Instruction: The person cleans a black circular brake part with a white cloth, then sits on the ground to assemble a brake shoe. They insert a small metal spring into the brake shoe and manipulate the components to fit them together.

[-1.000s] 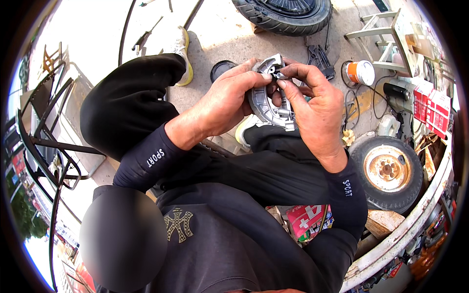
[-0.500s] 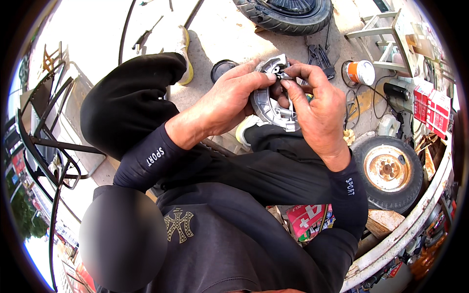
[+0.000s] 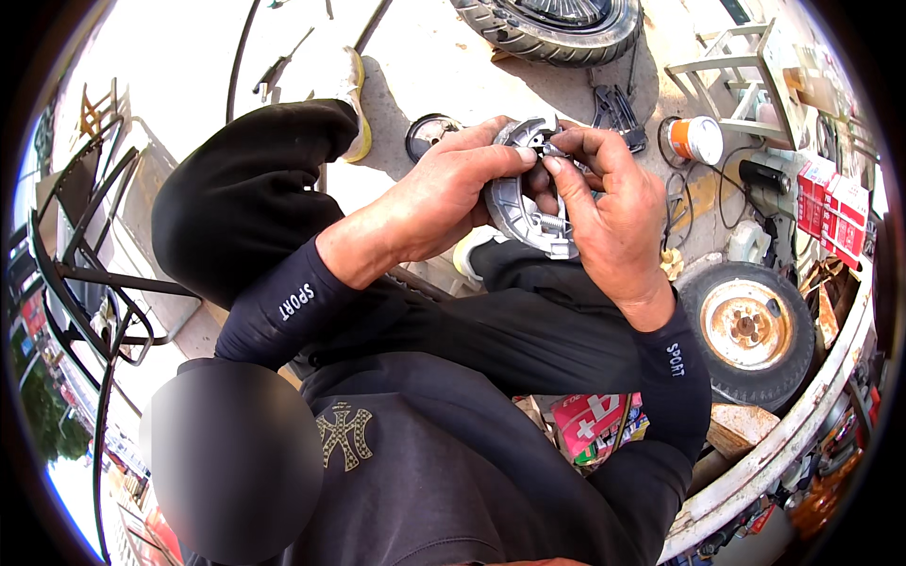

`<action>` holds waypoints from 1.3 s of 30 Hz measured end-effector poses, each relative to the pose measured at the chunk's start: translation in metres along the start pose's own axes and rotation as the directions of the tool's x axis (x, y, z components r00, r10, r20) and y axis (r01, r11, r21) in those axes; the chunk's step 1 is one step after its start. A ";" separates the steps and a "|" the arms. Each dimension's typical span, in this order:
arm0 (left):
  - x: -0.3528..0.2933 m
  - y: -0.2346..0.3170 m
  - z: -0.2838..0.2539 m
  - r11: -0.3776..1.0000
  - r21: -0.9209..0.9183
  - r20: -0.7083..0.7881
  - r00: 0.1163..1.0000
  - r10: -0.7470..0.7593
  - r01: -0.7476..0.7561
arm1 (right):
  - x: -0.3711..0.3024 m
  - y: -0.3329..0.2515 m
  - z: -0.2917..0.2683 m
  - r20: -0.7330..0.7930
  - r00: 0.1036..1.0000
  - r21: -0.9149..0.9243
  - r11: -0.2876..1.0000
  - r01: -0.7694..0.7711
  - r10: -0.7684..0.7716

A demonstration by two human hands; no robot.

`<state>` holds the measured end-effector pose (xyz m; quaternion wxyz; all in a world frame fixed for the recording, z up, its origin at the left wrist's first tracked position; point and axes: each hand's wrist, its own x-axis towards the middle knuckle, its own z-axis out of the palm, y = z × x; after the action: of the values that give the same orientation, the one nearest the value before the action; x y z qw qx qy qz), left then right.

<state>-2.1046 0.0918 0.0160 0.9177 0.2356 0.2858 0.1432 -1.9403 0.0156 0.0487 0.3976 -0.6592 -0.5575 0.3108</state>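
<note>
I've got the brake shoe set [image 3: 517, 203], a grey metal curved pair with a coil spring low on it, held up over my knees, near 12 o'clock of the view. My left hand [image 3: 439, 198] is clamped on its left rim, thumb and fingers wrapped over the top edge. My right hand [image 3: 612, 212] is closed too, fingertips [image 3: 550, 166] pinched together on a small dark bit at the top of the shoes, likely the upper spring end or its hook; too small to tell. To do this well, I reckon: keep the left grip firm so the shoes don't twist or spring apart, keep the pinch right at the hook end, and pull along the spring's line rather than sideways so it seats without slipping. Watch the fingertips near the gap between the shoes; a slipped spring could nip. Around me on the ground: small wheel with rusty hub [image 3: 750, 330] at 4 o'clock, big tyre [image 3: 547, 24] at 12, orange-and-white can [image 3: 696, 140] at 2, round dark cover [image 3: 429, 134] just left of my left hand, red boxes [image 3: 826, 203] at 3.
</note>
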 end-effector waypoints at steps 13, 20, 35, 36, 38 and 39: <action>-0.002 0.003 0.003 1.000 -0.007 -0.018 1.000 -0.014 0.014 | 0.004 0.002 -0.002 0.015 0.981 -0.206 0.959 0.193 -0.194; -0.001 0.003 0.001 0.999 -0.045 0.017 1.000 -0.014 0.015 | 0.003 0.005 -0.001 0.016 0.987 -0.169 0.973 0.160 -0.159; -0.003 0.005 0.003 0.998 -0.061 0.057 0.998 0.016 -0.012 | 0.003 0.007 -0.002 -0.015 0.952 -0.281 0.916 0.288 -0.304; -0.003 0.006 0.002 0.998 -0.062 0.068 0.998 0.009 -0.005 | 0.002 0.006 -0.002 -0.021 0.964 -0.233 0.939 0.252 -0.264; -0.002 0.006 0.002 0.999 -0.053 0.070 0.998 0.005 -0.001 | 0.000 0.002 -0.001 -0.026 0.984 -0.135 0.976 0.173 -0.178; -0.001 0.005 0.003 0.999 -0.044 0.061 0.998 0.007 -0.005 | 0.000 0.003 0.000 -0.026 0.983 -0.135 0.975 0.175 -0.180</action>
<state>-2.1047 0.0943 0.0210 0.9306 0.2205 0.2537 0.1449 -1.9385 0.0151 0.0461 0.3898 -0.6376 -0.6257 0.2239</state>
